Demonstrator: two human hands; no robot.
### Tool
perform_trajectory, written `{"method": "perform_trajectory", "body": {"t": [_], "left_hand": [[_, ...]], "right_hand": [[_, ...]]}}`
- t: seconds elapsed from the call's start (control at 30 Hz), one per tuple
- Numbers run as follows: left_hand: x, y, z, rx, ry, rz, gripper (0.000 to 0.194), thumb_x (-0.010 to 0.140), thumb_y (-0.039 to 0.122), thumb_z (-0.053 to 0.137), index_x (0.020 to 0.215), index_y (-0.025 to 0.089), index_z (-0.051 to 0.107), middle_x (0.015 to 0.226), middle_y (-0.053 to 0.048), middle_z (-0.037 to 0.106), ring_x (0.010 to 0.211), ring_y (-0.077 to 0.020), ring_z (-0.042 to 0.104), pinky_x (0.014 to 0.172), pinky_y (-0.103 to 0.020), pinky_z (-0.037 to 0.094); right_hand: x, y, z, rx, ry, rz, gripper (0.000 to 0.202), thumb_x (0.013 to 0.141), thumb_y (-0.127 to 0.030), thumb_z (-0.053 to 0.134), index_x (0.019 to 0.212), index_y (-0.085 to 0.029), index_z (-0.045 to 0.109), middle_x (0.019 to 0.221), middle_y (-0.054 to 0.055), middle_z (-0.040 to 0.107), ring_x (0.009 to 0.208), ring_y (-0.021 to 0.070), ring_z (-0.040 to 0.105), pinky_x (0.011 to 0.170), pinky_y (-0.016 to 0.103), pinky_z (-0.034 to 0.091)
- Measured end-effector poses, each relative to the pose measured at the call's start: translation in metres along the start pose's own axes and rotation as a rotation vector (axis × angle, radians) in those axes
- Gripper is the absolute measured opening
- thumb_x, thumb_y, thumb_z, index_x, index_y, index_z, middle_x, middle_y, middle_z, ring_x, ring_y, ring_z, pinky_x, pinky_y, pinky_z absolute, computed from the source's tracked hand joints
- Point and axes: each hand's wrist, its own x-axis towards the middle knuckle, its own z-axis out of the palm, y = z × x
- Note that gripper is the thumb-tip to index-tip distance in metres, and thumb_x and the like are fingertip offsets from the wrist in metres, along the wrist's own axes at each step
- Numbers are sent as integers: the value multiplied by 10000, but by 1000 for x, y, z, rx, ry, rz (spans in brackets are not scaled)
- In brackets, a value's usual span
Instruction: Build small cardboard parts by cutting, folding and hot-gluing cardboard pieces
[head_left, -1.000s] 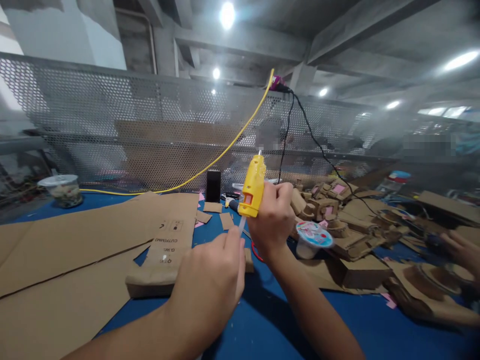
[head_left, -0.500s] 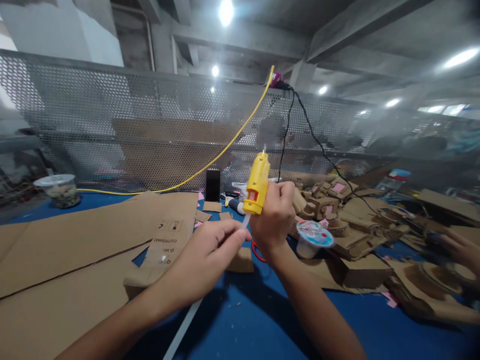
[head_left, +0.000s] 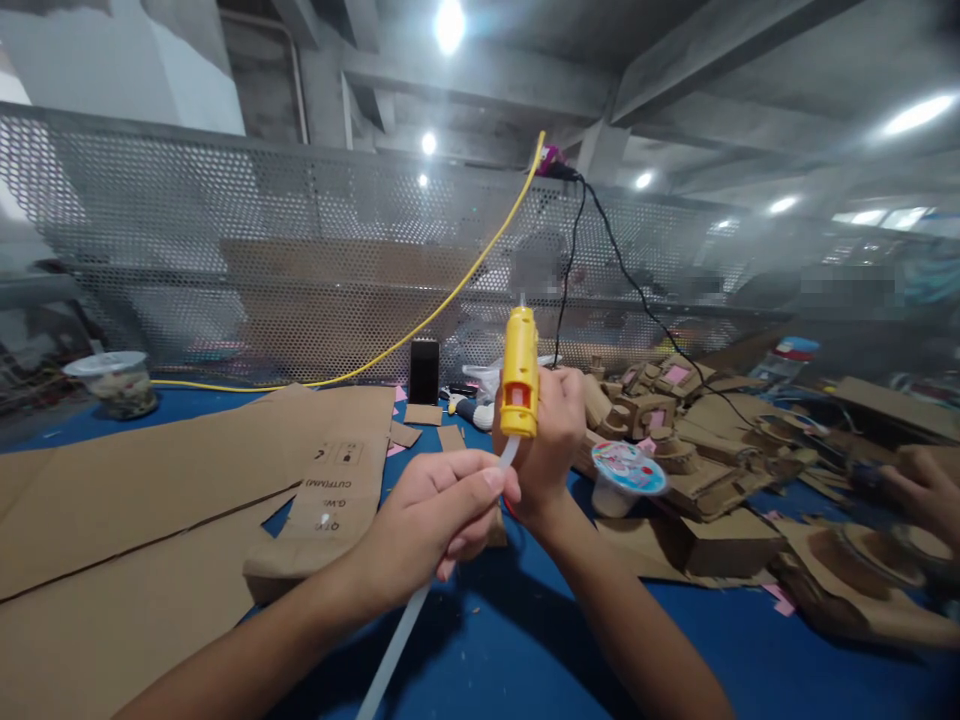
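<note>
- Your R hand is curled tight round the yellow glue gun, which stands nose up over the tabletop.
- Your L hand pinches the glue stick just under the gun, w/ thumb and finger.
- How far, approx: the top of the stick looks to be in the gun's back end. A long white bit hangs out below your L hand. It's prob. the same stick, but your hand hides the join.
- On your R, some cardboard shapes look cut, bent & put together. The big cardboard sheet on your L lies flat. Can't tell if any shape is all done.
- Writing: the box print by your L arm is upside down. Looks like "G.W.", "QTY" & "CUTF(MM)", tho it's small.
- The cup has a blue & red lid pic, but no words I can read. No brand shows on the gun or the phone.
- A co-worker's hand is far R; can't tell what it holds.
</note>
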Motion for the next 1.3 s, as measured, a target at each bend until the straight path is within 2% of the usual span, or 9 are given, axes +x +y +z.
{"method": "perform_trajectory", "body": {"t": [0.33,0.63,0.97,1.2,1.3], "left_hand": [[-2,-2,7,-26,189,2,273,840,425,597,767,168,540,394,130,334,306,-17,228,360,-157,178],[-3,-10,17,-66,336,29,253,848,412,590,797,168,541,392,127,343,305,-26,238,352,-157,183],[-3,-16,25,-235,387,75,267,842,399,620,757,152,562,382,126,346,288,-4,256,360,-139,215],[2,-19,23,-249,399,93,240,850,372,596,758,155,552,383,130,338,289,-7,244,364,-138,224],[4,-20,24,-162,401,97,260,849,405,574,758,163,545,392,127,331,300,-21,252,365,-147,234]], "right_hand": [[-6,0,9,-28,14,4,193,914,-191,386,768,-211,510,734,24,415,674,194,440,571,304,398],[-12,-5,14,-49,-66,4,214,906,-183,344,768,-211,505,757,46,438,659,201,434,534,306,380],[-13,-8,15,-62,-49,-6,209,920,-205,349,769,-214,492,766,36,435,633,186,434,515,286,363],[-19,-7,19,-15,-73,17,211,915,-220,353,778,-210,513,757,33,432,623,188,419,517,293,341],[-19,-4,22,40,-99,48,203,900,-184,368,765,-213,517,749,23,429,653,189,441,552,291,370]]}}
